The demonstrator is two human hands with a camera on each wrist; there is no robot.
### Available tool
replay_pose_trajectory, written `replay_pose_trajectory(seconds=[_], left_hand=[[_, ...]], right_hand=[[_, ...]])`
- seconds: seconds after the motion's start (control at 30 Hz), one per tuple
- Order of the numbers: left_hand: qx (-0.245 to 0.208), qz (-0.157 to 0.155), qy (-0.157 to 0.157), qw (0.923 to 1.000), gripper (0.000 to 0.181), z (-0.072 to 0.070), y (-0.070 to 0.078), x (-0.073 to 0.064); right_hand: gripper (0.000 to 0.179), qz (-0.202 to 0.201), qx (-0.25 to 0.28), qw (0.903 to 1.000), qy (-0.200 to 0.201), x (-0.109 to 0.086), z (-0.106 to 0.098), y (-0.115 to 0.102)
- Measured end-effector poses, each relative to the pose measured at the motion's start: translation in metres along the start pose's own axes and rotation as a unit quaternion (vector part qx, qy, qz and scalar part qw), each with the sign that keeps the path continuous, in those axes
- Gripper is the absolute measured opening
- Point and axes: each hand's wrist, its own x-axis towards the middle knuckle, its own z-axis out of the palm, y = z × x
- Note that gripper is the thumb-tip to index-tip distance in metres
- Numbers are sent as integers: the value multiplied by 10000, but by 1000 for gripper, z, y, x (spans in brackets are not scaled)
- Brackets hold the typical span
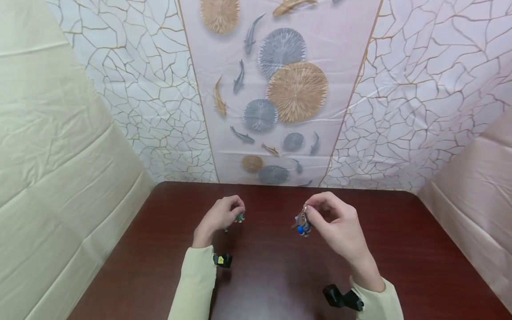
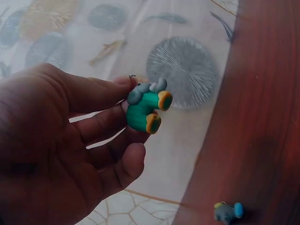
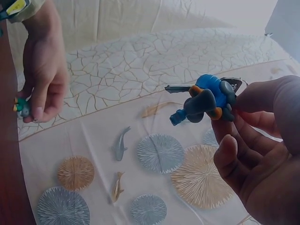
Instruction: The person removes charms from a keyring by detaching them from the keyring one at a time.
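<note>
My left hand (image 1: 219,216) pinches a small grey animal charm (image 2: 145,107) between thumb and forefinger. The charm has green legs with orange-rimmed feet, and a tiny metal eyelet shows by the thumb tip. Over the right half of the table, my right hand (image 1: 340,226) holds up a keychain (image 1: 302,224) by its metal ring and chain. From it hang a blue and grey animal figure (image 3: 206,101) with orange parts and a metal key (image 3: 177,88). Below the left hand, another small grey figure (image 2: 227,213) with blue and yellow parts lies on the table.
The dark reddish-brown table (image 1: 264,275) ends at a patterned cloth backdrop (image 1: 280,133). Plain cream fabric (image 1: 60,178) hangs on the left, and more fabric (image 1: 476,191) on the right. Black wrist cameras sit at both cuffs.
</note>
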Motion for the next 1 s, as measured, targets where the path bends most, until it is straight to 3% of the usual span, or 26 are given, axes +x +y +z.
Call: replay_pose_trajectory(seconds=[0.33,0.63,1.0], left_hand=[[134,-166,-297,9993,10,18,-17,13],[689,-370,-559,9954,12,28,-24,17],[1111,-628,-497,9906,15,32,-27,18]], right_hand=[[19,5,0,10000,-12,0,1,5],[19,30,-143,9999,-72,0,2,8],[18,77,-204,9997,-72,0,1,7]])
